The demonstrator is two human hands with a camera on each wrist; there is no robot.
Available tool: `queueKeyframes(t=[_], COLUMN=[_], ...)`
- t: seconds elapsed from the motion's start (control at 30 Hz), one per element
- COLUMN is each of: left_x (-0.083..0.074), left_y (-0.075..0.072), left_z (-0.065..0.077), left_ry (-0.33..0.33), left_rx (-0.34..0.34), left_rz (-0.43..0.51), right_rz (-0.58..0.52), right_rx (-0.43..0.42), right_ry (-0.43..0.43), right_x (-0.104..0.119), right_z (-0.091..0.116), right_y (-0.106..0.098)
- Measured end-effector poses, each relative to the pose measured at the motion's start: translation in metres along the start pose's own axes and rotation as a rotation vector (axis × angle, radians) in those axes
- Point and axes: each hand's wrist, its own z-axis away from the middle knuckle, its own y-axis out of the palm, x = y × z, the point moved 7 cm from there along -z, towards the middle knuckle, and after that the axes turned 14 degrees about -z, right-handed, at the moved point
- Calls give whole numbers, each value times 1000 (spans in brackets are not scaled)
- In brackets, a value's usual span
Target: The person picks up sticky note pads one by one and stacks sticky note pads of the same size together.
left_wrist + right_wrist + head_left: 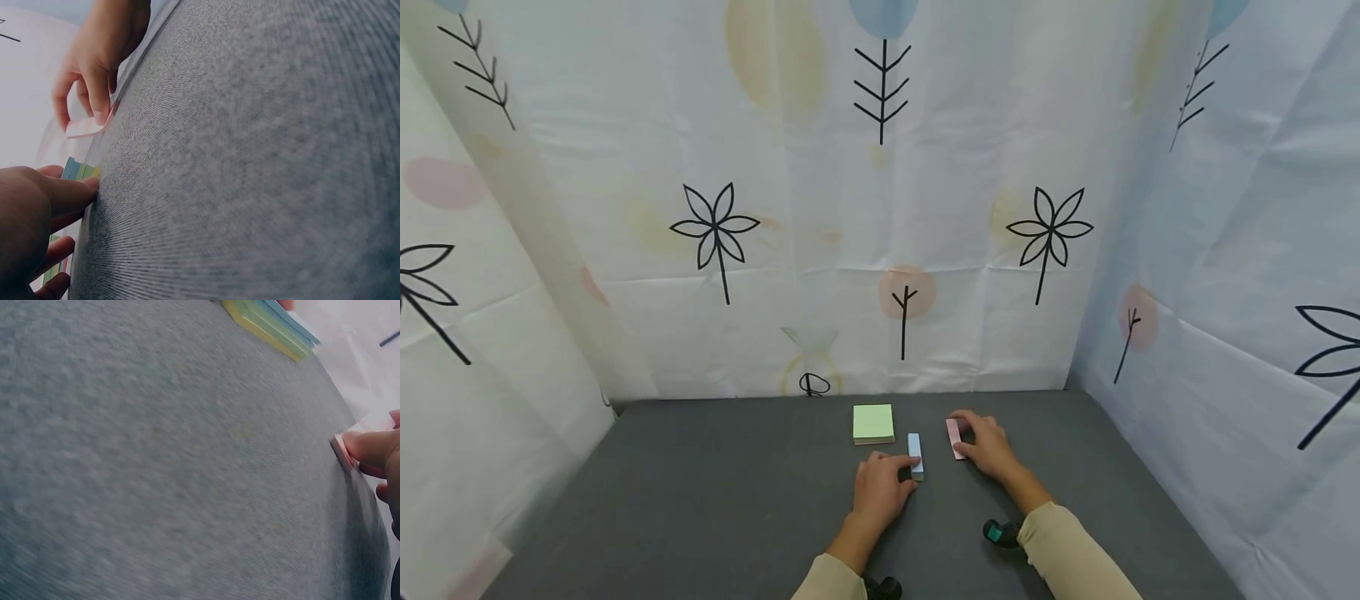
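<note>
My left hand [878,492] pinches a narrow pad of sticky notes [914,446] with a blue top, between thumb and finger, on the grey table. The left wrist view shows blue, green and yellow layers along the edge of this narrow pad [77,170]. To its right, my right hand [992,450] grips a thin pink sticky-note strip [953,435] by its two ends. In the left wrist view the pink strip [84,128] looks bent, one end near the tabletop. A square pale-green sticky-note pad [873,422] lies just beyond my left hand, apart from the narrow pad.
The dark grey table [737,492] meets a white patterned curtain [820,317] at its back edge, and more curtain hangs at both sides. Black devices are strapped at both wrists, the right wrist device [1002,533] showing a green patch.
</note>
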Motion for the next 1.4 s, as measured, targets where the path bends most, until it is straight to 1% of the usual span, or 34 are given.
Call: queueKeyframes(t=[0.17,0.2,0.3,0.4,0.53,0.67,0.8,1.0,1.17,1.33,1.4], left_x=[0,0,-1,-1,-2,-2,-3,-1,1,3,3], left_y=[0,0,0,0,-1,-2,-5,-5,-5,-4,-5], left_z=[0,0,0,0,0,-2,-2,-2,-1,-1,-1], left_ry=[11,14,18,17,16,17,9,-39,-67,-81,-80], left_rx=[6,10,18,27,42,54,49,51,63,62,56], left_rz=[-10,-12,-15,-18,-20,-19,-17,15,60,72,69], right_rz=[18,37,50,27,-81,-204,-317,-487,-581,-643,-639], right_rx=[-43,-54,-79,-92,-103,-129,-150,-136,-117,-113,-117], right_ry=[-62,-85,-106,-61,64,153,218,274,302,318,325], right_x=[12,15,21,22,19,20,23,28,32,30,27], right_z=[3,4,5,3,-2,-6,-11,-15,-15,-18,-19], right_y=[2,2,2,2,1,1,4,19,31,41,44])
